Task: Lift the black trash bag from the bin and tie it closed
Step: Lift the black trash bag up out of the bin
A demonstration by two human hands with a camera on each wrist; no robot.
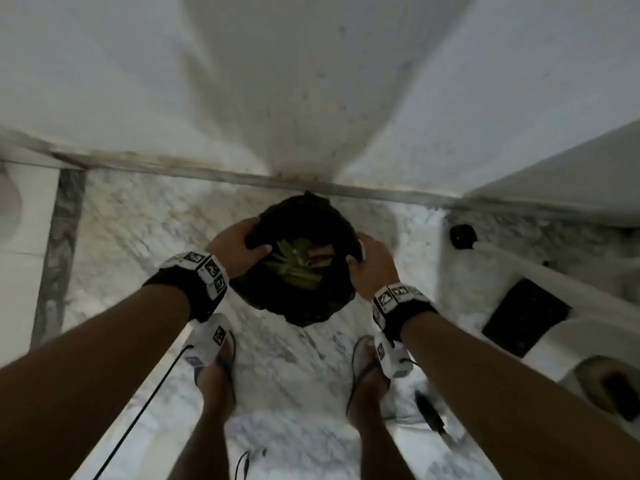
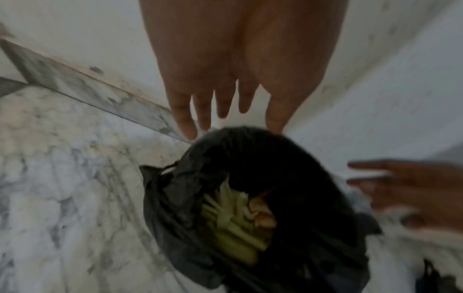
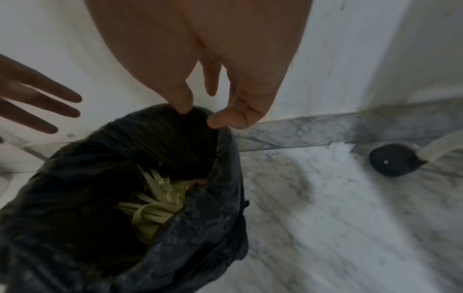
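Observation:
The black trash bag [image 1: 304, 306] lines a bin that it hides, standing on the marble floor against the wall. Its mouth gapes, showing green vegetable strips [image 1: 298, 261] and brownish scraps. My left hand [image 1: 239, 244] lies over the bag's left rim; in the left wrist view its fingers [image 2: 225, 107] are straight and spread, tips at the bag [image 2: 175, 218] edge. My right hand [image 1: 372, 261] is at the right rim. In the right wrist view the right hand [image 3: 200, 117] has forefinger and thumb tips touching the bag [image 3: 62, 198] rim, apart from each other.
White walls form a corner just behind the bin. A black round object [image 1: 462, 236] with a pale hose lies on the floor to the right. A dark flat rectangle [image 1: 526, 317] sits at right. My sandalled feet [image 1: 218, 368] stand just before the bin.

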